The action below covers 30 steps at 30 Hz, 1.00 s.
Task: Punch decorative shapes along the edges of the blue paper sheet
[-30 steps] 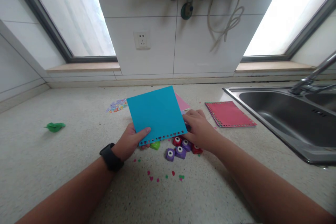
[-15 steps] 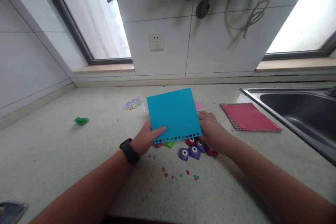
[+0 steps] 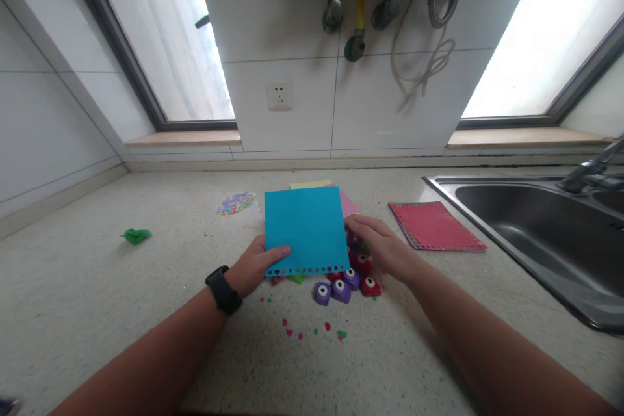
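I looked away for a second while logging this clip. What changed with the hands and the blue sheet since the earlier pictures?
The right hand has let go of the blue paper sheet and now hovers over the small punches. The left hand keeps its pinch on the sheet's lower left corner, and the sheet has turned squarer to the camera. The red sheet, green scrap and punches lie as before.

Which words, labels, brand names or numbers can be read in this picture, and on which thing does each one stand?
None can be read.
The blue paper in the left hand has only punched shapes along its edge.
The red sheet, the small punches, the wall socket and the black watch show no legible print.
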Available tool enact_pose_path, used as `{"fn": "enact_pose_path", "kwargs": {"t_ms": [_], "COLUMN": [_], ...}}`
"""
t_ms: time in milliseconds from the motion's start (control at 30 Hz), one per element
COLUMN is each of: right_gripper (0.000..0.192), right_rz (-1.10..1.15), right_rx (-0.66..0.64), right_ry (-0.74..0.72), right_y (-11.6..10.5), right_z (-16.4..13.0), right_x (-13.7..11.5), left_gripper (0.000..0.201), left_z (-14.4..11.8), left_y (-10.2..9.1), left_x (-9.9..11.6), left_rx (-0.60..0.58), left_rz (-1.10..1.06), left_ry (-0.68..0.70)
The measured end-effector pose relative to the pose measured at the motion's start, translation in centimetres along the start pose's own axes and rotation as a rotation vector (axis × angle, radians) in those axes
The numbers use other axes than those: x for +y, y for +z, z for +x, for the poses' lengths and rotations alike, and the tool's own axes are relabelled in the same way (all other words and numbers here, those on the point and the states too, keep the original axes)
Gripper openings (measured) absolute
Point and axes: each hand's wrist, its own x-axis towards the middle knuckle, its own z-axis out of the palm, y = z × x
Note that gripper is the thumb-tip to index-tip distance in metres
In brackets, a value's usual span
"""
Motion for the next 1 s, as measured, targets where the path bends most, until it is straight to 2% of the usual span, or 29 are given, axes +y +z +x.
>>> {"fn": "enact_pose_path", "kwargs": {"t_ms": [67, 167, 233, 333, 400, 567, 733, 867, 1000], "right_gripper": [0.038, 0.038, 0.037, 0.039, 0.039, 0.038, 0.041, 0.043, 0.041], "right_rz": [0.185, 0.278, 0.329, 0.376, 0.419, 0.478, 0.416, 0.404, 0.411], "right_rx": [-0.02, -0.089, -0.083, 0.038, 0.121, 0.227, 0.287, 0.265, 0.222], "right_ry": [0.08, 0.131, 0.143, 0.173, 0.156, 0.097, 0.135, 0.171, 0.191], "right_y": [-0.2, -0.2, -0.2, -0.2, -0.3, -0.2, -0.2, 0.1, 0.7], "right_z": [-0.2, -0.5, -0.5, -0.5, -0.4, -0.4, -0.4, -0.4, -0.5], "right_x": [-0.4, -0.7, -0.7, -0.4, -0.2, 0.1, 0.5, 0.8, 0.1], "left_gripper": [0.04, 0.042, 0.044, 0.051, 0.052, 0.049, 0.056, 0.05, 0.051], "left_z": [0.0, -0.1, -0.2, -0.1, 0.3, 2.7, 4.3, 3.8, 3.4], "left_y": [-0.2, -0.2, 0.1, 1.0, 2.0, 4.4, 5.9, 5.9, 5.7], "left_x": [0.1, 0.7, 1.5, 3.1, 4.2, 5.8, 5.5, 4.3, 3.0], "left_rx": [-0.028, -0.054, -0.024, 0.03, 0.015, 0.001, 0.106, 0.125, 0.139], "left_rz": [0.025, 0.046, 0.008, -0.114, -0.161, -0.075, 0.03, 0.187, 0.238], "left_ry": [-0.022, -0.054, -0.052, 0.003, 0.057, 0.134, 0.236, 0.311, 0.301]}}
